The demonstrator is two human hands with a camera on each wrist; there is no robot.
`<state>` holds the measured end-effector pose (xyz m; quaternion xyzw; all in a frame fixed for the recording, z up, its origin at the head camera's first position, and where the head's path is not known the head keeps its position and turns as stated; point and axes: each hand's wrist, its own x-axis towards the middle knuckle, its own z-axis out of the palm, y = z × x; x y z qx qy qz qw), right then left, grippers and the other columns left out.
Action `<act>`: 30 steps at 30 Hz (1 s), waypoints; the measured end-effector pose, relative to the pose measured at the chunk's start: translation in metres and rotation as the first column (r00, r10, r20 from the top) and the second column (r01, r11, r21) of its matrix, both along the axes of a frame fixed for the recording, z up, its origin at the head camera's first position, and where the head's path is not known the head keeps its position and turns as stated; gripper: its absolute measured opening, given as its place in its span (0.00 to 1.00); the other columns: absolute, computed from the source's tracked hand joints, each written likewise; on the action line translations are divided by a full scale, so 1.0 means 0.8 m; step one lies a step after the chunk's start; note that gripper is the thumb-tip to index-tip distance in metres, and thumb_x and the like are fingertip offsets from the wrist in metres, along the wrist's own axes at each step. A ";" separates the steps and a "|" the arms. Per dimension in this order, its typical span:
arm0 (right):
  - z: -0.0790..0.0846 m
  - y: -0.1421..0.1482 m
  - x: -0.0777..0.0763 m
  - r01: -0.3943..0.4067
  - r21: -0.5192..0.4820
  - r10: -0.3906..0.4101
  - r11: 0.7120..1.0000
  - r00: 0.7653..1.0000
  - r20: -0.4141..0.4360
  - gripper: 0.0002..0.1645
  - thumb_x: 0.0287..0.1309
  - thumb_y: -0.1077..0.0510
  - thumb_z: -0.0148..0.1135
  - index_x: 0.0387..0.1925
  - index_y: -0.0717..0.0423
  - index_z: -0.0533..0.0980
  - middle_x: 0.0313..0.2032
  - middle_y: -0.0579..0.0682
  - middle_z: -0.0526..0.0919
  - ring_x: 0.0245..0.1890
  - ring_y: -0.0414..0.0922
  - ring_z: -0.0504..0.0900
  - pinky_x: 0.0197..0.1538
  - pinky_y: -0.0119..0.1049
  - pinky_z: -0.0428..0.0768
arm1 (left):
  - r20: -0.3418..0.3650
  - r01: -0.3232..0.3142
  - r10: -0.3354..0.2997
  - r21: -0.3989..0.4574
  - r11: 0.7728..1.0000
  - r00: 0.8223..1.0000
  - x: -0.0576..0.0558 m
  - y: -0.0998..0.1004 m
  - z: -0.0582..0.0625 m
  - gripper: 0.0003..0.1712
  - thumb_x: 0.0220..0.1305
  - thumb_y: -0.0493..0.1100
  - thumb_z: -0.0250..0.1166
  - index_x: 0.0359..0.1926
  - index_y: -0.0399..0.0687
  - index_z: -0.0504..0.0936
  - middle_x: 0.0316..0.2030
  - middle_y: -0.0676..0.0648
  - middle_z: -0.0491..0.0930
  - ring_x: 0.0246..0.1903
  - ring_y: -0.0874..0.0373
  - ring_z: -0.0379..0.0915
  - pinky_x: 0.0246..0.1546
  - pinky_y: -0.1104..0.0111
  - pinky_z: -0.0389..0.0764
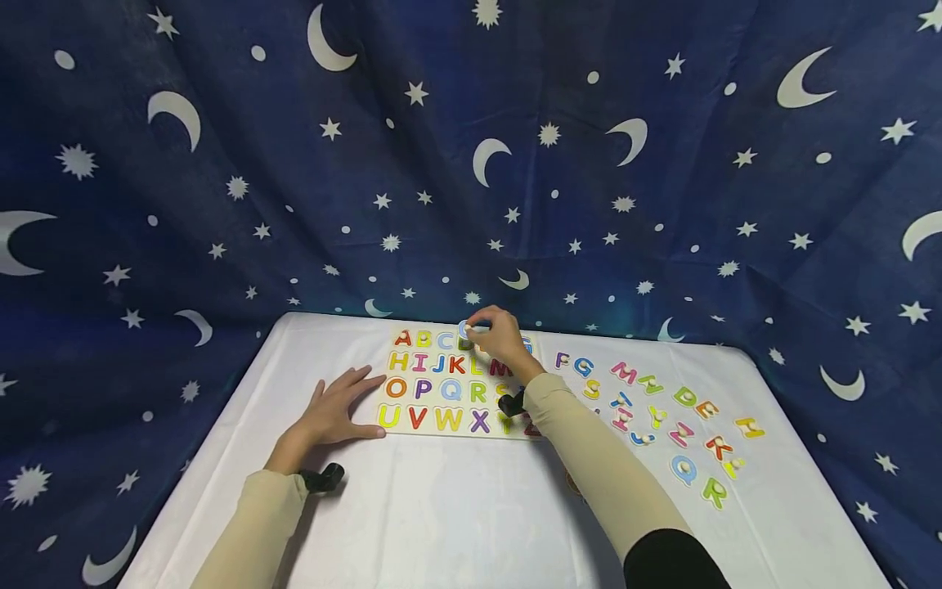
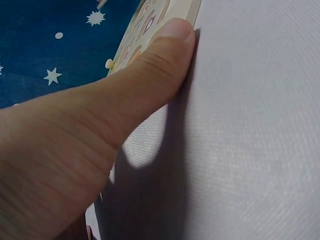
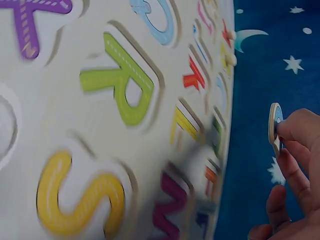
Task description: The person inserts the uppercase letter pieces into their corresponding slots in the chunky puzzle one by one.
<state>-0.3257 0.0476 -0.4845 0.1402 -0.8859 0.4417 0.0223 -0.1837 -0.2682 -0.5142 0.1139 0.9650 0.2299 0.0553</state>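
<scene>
My right hand [image 1: 500, 337] pinches a light blue wooden letter piece [image 3: 276, 129] between thumb and fingers. In the head view it is held above the top row of the letter puzzle board [image 1: 408, 403], near the C and D places. Edge-on in the right wrist view, the piece does not show clearly which letter it is. My left hand [image 1: 331, 409] lies at the board's left side with fingers spread, and its thumb [image 2: 160, 55] touches the board's edge. A red A [image 1: 403, 339] and a green B [image 1: 423, 339] with knobs sit in the top row.
Several loose knobbed letters, among them a blue G [image 1: 584, 366], a red K [image 1: 719, 447] and a green R [image 1: 714, 492], lie scattered right of the board on the white tablecloth [image 1: 441, 515]. Behind the table hangs a dark blue star-and-moon curtain [image 1: 441, 245].
</scene>
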 end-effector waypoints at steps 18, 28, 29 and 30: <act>-0.040 -0.050 -0.008 0.023 0.133 -0.029 0.991 0.999 0.043 0.07 0.58 0.58 0.71 0.39 0.49 0.89 0.51 0.47 0.84 0.56 0.51 0.76 0.65 0.50 0.71 | 0.014 -0.006 0.006 0.002 1.000 1.000 0.001 0.002 -0.003 0.59 0.44 0.69 0.80 0.75 0.56 0.70 0.77 0.38 0.58 0.77 0.33 0.46 0.71 0.27 0.36; -0.036 -0.061 -0.004 0.047 0.199 -0.053 0.979 0.998 0.025 0.05 0.58 0.59 0.71 0.37 0.50 0.87 0.53 0.48 0.83 0.53 0.51 0.74 0.64 0.50 0.69 | 0.022 -0.014 0.014 -0.005 1.000 1.000 -0.001 0.002 -0.003 0.59 0.43 0.69 0.80 0.75 0.57 0.69 0.78 0.39 0.57 0.77 0.34 0.45 0.71 0.28 0.36; -0.034 -0.062 -0.004 0.045 0.215 -0.051 0.976 0.998 0.026 0.05 0.58 0.58 0.71 0.38 0.50 0.87 0.53 0.48 0.83 0.53 0.51 0.74 0.63 0.50 0.69 | 0.023 -0.015 0.015 -0.008 1.000 1.000 -0.001 0.002 -0.003 0.60 0.43 0.70 0.80 0.76 0.57 0.69 0.78 0.39 0.57 0.77 0.34 0.45 0.71 0.28 0.36; -0.033 -0.063 -0.004 0.043 0.231 -0.050 0.972 0.998 0.027 0.05 0.58 0.58 0.71 0.38 0.49 0.87 0.54 0.47 0.83 0.52 0.51 0.73 0.62 0.50 0.69 | 0.025 -0.017 0.017 -0.011 1.000 1.000 -0.001 0.001 -0.003 0.60 0.43 0.70 0.80 0.76 0.57 0.69 0.78 0.39 0.57 0.77 0.34 0.45 0.72 0.28 0.35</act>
